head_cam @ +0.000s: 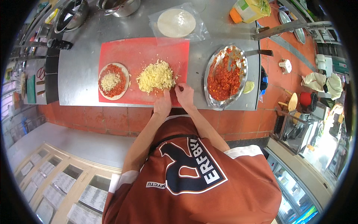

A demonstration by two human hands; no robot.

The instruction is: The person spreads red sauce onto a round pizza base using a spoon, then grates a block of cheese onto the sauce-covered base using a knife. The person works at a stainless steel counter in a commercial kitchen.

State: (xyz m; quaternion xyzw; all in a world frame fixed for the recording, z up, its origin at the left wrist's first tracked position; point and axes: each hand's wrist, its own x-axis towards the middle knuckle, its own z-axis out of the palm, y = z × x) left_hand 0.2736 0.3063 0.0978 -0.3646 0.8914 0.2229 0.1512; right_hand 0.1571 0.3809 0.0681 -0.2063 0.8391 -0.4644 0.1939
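A heap of shredded cheese [156, 76] lies on a red cutting board [120, 51]. My left hand [163, 103] rests at the heap's near edge, its fingertips by the cheese. Just right of it, my right hand [184, 93] is at the heap's lower right, thumb and finger curled near each other; what they may pinch is too small to tell. On the board's left part lies a round of flat dough [126, 73] with chunky red sauce [119, 89] and a small mound of pale shreds [110, 81]. An oval metal platter [207, 89] of red sauce stands right of the board.
A clear plastic bag with dough rounds [176, 23] overlaps the board's far edge. Metal pots [125, 7] and a bowl [73, 23] stand far left. A knife [264, 52] juts past the table's right edge beside a cut green vegetable piece [248, 87]. Another person [325, 83] is far right.
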